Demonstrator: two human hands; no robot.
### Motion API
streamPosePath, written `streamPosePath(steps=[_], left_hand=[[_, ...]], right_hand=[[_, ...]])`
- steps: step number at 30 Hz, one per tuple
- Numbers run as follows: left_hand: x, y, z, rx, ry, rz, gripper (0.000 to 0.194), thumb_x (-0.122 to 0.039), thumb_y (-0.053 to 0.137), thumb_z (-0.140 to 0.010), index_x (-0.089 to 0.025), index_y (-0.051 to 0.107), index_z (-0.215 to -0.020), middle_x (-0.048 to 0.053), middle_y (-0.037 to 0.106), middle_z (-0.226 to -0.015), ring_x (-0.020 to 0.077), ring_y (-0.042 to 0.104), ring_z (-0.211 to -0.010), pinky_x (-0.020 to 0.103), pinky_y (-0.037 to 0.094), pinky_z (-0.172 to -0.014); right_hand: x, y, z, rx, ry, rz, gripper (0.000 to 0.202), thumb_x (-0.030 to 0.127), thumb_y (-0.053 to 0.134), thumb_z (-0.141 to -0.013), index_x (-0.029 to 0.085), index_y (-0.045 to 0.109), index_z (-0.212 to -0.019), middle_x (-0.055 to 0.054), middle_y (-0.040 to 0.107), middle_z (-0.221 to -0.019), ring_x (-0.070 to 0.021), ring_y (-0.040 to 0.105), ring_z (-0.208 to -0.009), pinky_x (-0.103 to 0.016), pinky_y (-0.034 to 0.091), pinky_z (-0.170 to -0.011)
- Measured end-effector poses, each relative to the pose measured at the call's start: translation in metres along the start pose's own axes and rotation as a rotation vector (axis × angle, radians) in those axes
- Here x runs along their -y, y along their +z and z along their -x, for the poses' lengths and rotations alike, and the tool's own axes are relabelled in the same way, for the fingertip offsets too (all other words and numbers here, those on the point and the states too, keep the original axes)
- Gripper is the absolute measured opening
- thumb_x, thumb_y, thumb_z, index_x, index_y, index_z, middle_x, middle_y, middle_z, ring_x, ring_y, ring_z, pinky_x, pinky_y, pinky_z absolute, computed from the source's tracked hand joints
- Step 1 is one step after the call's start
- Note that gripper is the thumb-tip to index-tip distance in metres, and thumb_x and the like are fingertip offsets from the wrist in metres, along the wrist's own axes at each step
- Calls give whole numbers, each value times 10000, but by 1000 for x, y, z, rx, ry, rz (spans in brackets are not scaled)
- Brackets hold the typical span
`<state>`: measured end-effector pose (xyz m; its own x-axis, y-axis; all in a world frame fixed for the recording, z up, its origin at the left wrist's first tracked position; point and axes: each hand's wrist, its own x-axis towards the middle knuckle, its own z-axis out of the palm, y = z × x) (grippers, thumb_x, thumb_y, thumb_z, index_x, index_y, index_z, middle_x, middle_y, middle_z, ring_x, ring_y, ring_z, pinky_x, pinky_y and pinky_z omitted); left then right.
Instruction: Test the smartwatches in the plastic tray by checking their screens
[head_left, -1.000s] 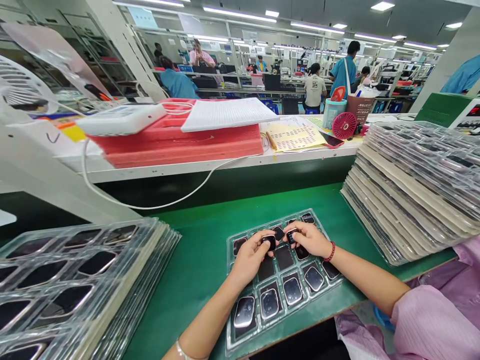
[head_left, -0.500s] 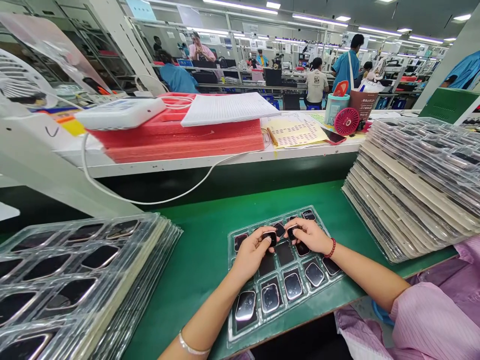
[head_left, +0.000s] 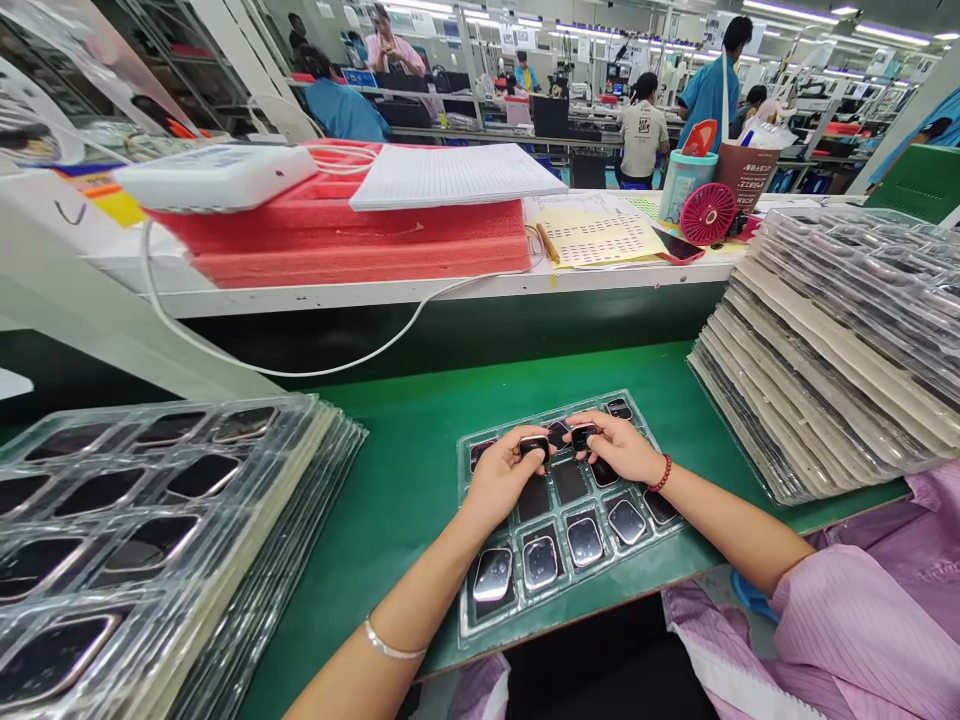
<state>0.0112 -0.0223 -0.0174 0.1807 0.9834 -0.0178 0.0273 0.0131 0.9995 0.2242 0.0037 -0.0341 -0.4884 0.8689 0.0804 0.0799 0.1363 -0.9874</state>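
Between the thumb and fingers of my left hand (head_left: 504, 470) is a smartwatch case (head_left: 534, 447) with a dark face and metallic rim. My right hand (head_left: 616, 447) pinches a second watch case (head_left: 583, 436), close beside the first. Both are held just above a clear plastic tray (head_left: 463, 560) on the green work surface. Several similar watch cases lie in the tray's pockets, such as a watch case (head_left: 541, 561) in the near row. Two pockets under my hands show only a dark bottom. My hands and wrists cover part of the far rows.
To the left rises a stack of filled trays (head_left: 300, 500); another tray stack (head_left: 832, 370) leans at the right. Behind, a white shelf (head_left: 360, 296) carries red foam (head_left: 360, 245), a notebook (head_left: 457, 176), papers, a phone and a pink fan (head_left: 708, 214). A white cable (head_left: 330, 372) droops below its edge.
The watch cases in both hands are tipped more upright, their dark faces showing more. Both hands stay over the same tray area. The head view has shifted slightly downward.
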Motion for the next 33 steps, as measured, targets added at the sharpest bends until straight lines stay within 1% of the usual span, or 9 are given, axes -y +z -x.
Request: streamPosePath(steps=[4, 9, 13, 16, 18, 22, 27, 31, 33], left_hand=[[0, 0, 0, -13, 11, 5, 365, -256, 699, -704, -174, 613, -1050, 55, 726, -915, 197, 664, -836, 329, 524, -770], [0, 0, 0, 3, 0, 21, 314, -294, 678, -730, -167, 619, -1011, 46, 715, -863, 174, 644, -710, 333, 526, -706], [1, 1, 0, -4, -7, 39, 449, -200, 679, -675, -175, 588, -1114, 56, 720, -969, 216, 666, -936, 358, 509, -851], [1, 2, 0, -5, -12, 48, 505, -184, 687, -662, -176, 573, -1153, 57, 714, -1007, 223, 656, -1005, 366, 487, -916], [2, 2, 0, -12, -5, 47, 485, -213, 703, -675, -171, 581, -1142, 61, 711, -995, 226, 656, -989, 363, 496, -892], [4, 1, 0, -11, 6, 38, 392, -279, 692, -722, -158, 606, -1085, 66, 710, -906, 234, 662, -898, 351, 526, -766], [3, 1, 1, -18, 19, 32, 459, -207, 702, -698, -177, 596, -1143, 57, 709, -978, 228, 661, -985, 357, 507, -873], [2, 0, 1, -21, 8, 29, 404, -296, 686, -744, -159, 613, -1117, 60, 705, -886, 232, 668, -888, 351, 534, -760], [2, 0, 1, -21, 8, 31, 455, -273, 690, -736, -162, 599, -1168, 64, 709, -913, 236, 668, -920, 358, 533, -790]], right_hand=[[2, 0, 1, 21, -46, 0, 464, 113, 509, -808, 171, 540, -1267, -107, 666, -1208, -159, 704, -873, -303, 592, -743], [3, 0, 1, 39, -23, 2, 432, 139, 495, -840, 166, 540, -1269, -108, 681, -1173, -157, 711, -813, -305, 600, -703], [-1, 0, 0, 38, -41, -24, 499, 94, 490, -783, 172, 537, -1274, -109, 666, -1220, -167, 710, -881, -328, 600, -778], [-3, 0, 0, 23, -88, -27, 539, 71, 499, -740, 182, 545, -1266, -101, 657, -1240, -186, 692, -983, -361, 581, -874], [-4, -1, 0, 22, -92, -19, 522, 86, 505, -757, 183, 545, -1268, -101, 662, -1228, -189, 696, -973, -364, 585, -861], [-3, -2, 0, 56, -59, 1, 451, 141, 488, -827, 171, 541, -1274, -111, 681, -1176, -180, 716, -850, -346, 610, -746], [-2, 0, 1, 30, -109, -28, 493, 106, 521, -784, 188, 550, -1270, -104, 651, -1237, -217, 665, -1092, -383, 581, -904], [0, -1, 1, 55, -66, -9, 429, 158, 513, -846, 170, 546, -1274, -118, 672, -1199, -196, 718, -920, -353, 613, -786], [0, -2, 1, 60, -65, 1, 424, 168, 518, -852, 171, 547, -1275, -115, 679, -1190, -191, 721, -899, -343, 615, -766]])
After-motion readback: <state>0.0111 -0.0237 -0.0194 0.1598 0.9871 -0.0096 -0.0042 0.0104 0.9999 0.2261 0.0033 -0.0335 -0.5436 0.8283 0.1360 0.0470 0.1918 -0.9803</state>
